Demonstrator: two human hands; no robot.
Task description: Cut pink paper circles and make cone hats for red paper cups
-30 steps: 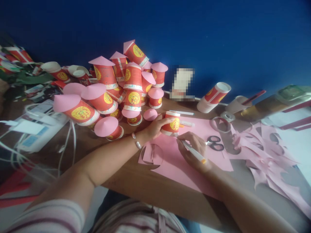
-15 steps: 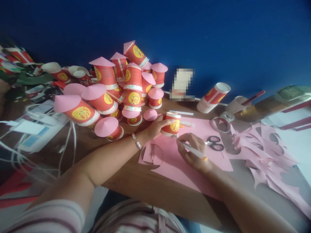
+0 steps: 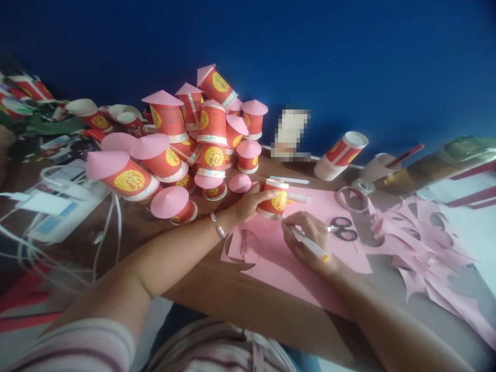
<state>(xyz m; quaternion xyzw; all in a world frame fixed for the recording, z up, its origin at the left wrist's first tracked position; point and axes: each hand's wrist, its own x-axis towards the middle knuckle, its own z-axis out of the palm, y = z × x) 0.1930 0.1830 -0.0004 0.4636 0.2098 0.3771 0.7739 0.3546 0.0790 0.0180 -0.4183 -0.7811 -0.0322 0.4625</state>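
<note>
My left hand (image 3: 250, 202) is wrapped round a red paper cup (image 3: 274, 199) with a yellow emblem and a white rim. In my right hand (image 3: 308, 235), closed in a writing grip, is a white marker (image 3: 310, 244) with an orange end. Its tip points toward the cup's lower edge; whether it touches cannot be made out. Pink paper (image 3: 287, 268) lies beneath both hands. Black-handled scissors (image 3: 343, 229) rest on the paper just right of my right hand.
Red cups with pink cone tops (image 3: 211, 155) are piled at back left. White cables (image 3: 112, 222) and a power strip (image 3: 70, 201) lie left. Pink offcuts (image 3: 422, 243), tape rolls (image 3: 352, 199) and stacked cups (image 3: 341, 157) are on the right. Another marker (image 3: 290, 180) lies behind the held cup.
The marker's rear end has tilted slightly downward in my right hand. My left hand and the cup have stayed nearly where they were.
</note>
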